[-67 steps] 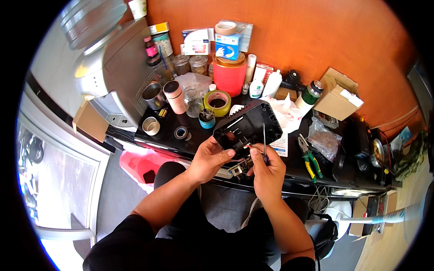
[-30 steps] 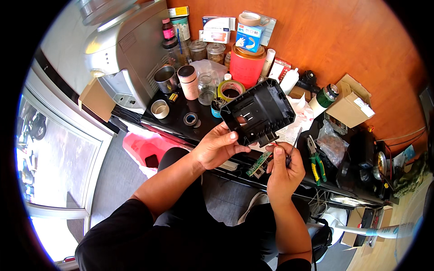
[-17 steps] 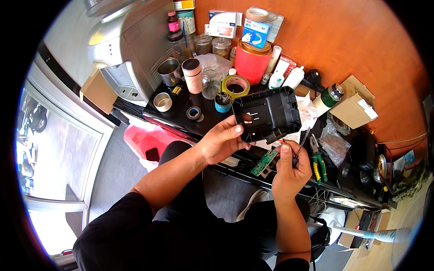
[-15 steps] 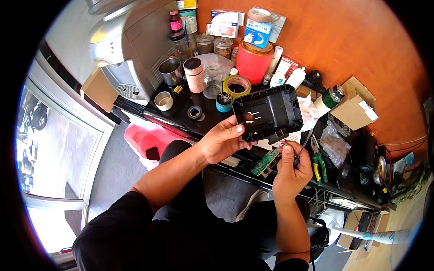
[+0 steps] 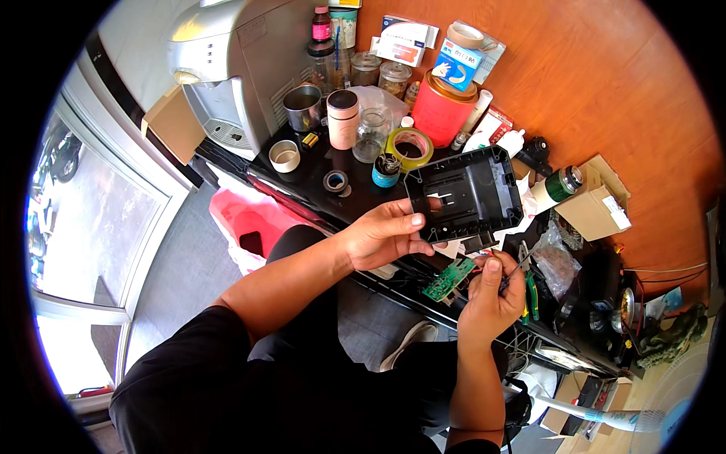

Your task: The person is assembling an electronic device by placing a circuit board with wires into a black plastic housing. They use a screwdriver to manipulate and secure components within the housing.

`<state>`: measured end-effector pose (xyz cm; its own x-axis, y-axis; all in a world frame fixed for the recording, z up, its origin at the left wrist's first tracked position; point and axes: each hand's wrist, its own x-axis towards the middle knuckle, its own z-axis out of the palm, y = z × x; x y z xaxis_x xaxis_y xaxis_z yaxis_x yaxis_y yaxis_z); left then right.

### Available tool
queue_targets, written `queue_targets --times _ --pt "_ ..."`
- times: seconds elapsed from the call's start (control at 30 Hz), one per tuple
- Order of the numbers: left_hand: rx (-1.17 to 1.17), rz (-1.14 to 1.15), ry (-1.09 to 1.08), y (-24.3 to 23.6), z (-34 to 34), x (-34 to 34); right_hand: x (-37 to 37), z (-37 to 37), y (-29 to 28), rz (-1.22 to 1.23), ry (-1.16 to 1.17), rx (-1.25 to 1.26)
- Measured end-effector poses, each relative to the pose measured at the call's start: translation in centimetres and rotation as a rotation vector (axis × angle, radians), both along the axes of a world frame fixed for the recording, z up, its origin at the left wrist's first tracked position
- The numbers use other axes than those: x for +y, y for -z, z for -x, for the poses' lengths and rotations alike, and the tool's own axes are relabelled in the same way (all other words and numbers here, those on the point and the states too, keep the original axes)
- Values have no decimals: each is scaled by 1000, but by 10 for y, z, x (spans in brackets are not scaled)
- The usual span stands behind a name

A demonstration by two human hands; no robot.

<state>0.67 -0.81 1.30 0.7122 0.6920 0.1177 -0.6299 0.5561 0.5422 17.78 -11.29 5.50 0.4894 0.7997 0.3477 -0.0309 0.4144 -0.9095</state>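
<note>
My left hand (image 5: 386, 236) grips the lower left of an open black plastic housing (image 5: 469, 189), its hollow inside facing up. Below it, my right hand (image 5: 491, 295) is closed on a thin screwdriver (image 5: 520, 265), its shaft slanting up to the right, with thin coloured wires between thumb and fingers. A green circuit board (image 5: 448, 280) hangs beside the right fingers, just under the housing. Green-and-yellow pliers (image 5: 532, 303) lie partly hidden to the right of that hand.
The black counter (image 5: 325, 204) holds jars, a pink flask (image 5: 342, 125), a tape roll (image 5: 410, 155) and a red canister (image 5: 439, 119). A silver dispenser (image 5: 227, 76) stands left, a cardboard box (image 5: 594, 204) right. A fan (image 5: 650, 420) is low right, a glass door (image 5: 83, 227) left.
The housing has shifted right and tilted to show more of its inside, with both hands moving right along with it. The green board has turned face up. The whole view has swung somewhat.
</note>
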Motion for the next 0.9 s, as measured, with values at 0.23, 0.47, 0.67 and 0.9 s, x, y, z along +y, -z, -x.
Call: queue_targets --times 0.23,0.47,0.67,0.9 --pt "9 -4 -2 -1 1 1 0 0 -2 35 -1 -7" --pt "51 -8 -26 4 -1 1 3 -2 -3 26 -22 42" --pt "119 -61 -80 -1 -5 -2 3 -3 -4 32 -49 88" --pt "268 -116 -169 -4 -9 -4 5 -7 -2 72 -87 125"
